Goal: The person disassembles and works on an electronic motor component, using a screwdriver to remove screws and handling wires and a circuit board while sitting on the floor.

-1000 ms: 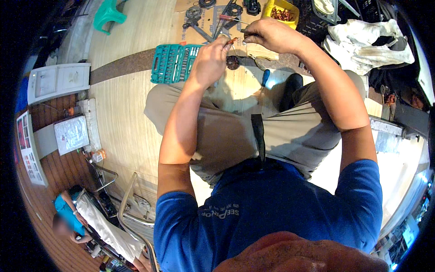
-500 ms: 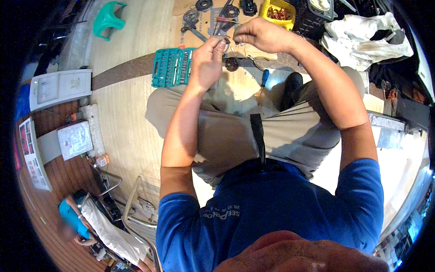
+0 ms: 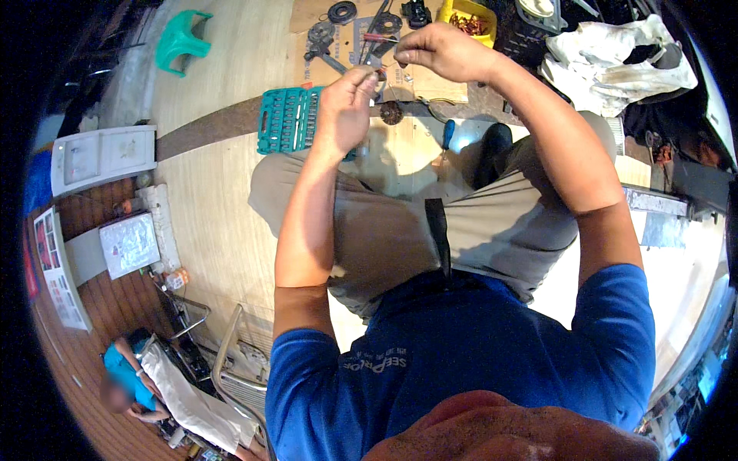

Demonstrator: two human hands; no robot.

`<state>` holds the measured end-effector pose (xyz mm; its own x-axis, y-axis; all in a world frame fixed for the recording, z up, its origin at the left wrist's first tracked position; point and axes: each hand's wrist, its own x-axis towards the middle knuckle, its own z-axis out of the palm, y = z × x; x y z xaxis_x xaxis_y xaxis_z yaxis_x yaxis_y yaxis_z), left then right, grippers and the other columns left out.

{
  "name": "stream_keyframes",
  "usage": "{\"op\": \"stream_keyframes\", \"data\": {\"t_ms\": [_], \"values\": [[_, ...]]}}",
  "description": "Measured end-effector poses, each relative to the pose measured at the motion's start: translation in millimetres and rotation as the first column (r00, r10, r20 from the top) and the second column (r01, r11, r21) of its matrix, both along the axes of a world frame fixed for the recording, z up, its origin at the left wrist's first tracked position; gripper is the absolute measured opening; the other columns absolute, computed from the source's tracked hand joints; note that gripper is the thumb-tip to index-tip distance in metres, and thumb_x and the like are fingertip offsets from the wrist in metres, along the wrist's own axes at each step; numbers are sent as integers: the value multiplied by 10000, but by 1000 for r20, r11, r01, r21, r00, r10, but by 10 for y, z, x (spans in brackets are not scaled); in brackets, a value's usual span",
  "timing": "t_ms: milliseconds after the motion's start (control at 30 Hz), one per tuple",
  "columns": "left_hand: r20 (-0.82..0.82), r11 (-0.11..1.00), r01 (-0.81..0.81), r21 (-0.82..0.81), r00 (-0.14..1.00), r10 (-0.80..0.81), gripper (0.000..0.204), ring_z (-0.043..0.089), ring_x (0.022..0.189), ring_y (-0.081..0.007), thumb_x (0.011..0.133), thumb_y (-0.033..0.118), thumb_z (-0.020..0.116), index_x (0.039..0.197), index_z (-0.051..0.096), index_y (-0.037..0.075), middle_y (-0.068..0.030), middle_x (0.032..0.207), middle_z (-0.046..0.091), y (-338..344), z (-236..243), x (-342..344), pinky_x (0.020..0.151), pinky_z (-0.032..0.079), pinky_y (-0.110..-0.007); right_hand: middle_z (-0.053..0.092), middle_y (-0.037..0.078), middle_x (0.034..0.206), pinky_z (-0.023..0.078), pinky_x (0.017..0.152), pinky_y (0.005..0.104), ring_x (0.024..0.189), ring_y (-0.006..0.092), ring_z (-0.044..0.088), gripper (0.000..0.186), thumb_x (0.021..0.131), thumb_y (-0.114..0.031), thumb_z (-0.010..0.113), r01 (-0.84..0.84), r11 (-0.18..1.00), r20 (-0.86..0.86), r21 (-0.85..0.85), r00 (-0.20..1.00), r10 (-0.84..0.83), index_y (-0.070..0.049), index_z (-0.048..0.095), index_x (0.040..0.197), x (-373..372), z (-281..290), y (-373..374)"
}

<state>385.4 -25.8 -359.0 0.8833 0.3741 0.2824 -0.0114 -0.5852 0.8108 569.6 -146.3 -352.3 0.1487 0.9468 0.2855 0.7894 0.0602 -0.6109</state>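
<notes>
Both hands are raised over the cardboard sheet (image 3: 430, 91), with a small gap between their fingertips. My left hand (image 3: 347, 104) is pinched closed at its fingertips around a small part with a reddish spot, too small to name. My right hand (image 3: 444, 52) also pinches, with a tiny dark thing at its fingertips that I cannot make out. Just beyond them lies a red-handled screwdriver (image 3: 378, 38). A dark round finned part (image 3: 391, 113) sits below the hands. To the left of my left hand is a teal socket set case (image 3: 286, 121), lying open.
Dark machine parts (image 3: 320, 36) and a black ring (image 3: 343, 11) lie on the cardboard. A yellow bin (image 3: 488, 32) holds copper-coloured pieces. Near my shoe (image 3: 493, 154) lies a blue-handled screwdriver (image 3: 448, 134). White cloth (image 3: 615, 65) lies right; a green stool (image 3: 183, 42) stands far left.
My hands have drawn apart: the right has risen slightly away, and the left has shifted a little left and nearer. Both fingertips stay pinched.
</notes>
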Motion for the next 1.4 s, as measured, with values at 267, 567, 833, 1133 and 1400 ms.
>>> {"op": "stream_keyframes", "data": {"t_ms": [267,567,833,1133,1400], "values": [[-119,982,-183,-50,977,176,170,629,737,-233,914,142,524,987,639,40,-153,797,652,102,-94,-1,669,482,-329,639,193,828,494,697,382,776,344,623,172,886,-152,584,-142,985,-75,-94,988,135,-1,636,948,-281,147,46],[59,991,58,123,996,-66,156,639,791,-318,869,120,559,980,641,46,-204,867,646,52,-63,-30,704,498,-349,648,180,870,492,724,357,804,292,632,186,883,-160,590,-131,987,-71,-95,990,124,6,636,953,-106,61,68],[-86,880,-220,420,956,280,129,607,695,-404,877,110,528,935,631,58,-202,725,621,10,-87,-38,594,480,-424,623,201,827,473,699,432,803,381,599,155,868,-171,579,-85,978,27,-189,995,91,-37,629,929,-427,142,129],[-199,961,-123,-246,977,74,289,593,823,-198,926,162,478,1080,605,-47,-88,903,645,146,-57,-140,765,468,-316,651,183,869,499,703,438,784,317,633,306,708,-170,611,-36,983,-175,-181,985,4,-48,645,987,-209,-173,257],[-155,919,-266,289,935,320,307,580,945,-415,947,178,466,1087,584,-69,-275,1012,613,105,-266,46,799,451,-424,646,197,792,455,677,442,755,363,608,247,812,-248,604,-144,988,-252,58,955,154,-18,672,873,-365,-674,506]]}}
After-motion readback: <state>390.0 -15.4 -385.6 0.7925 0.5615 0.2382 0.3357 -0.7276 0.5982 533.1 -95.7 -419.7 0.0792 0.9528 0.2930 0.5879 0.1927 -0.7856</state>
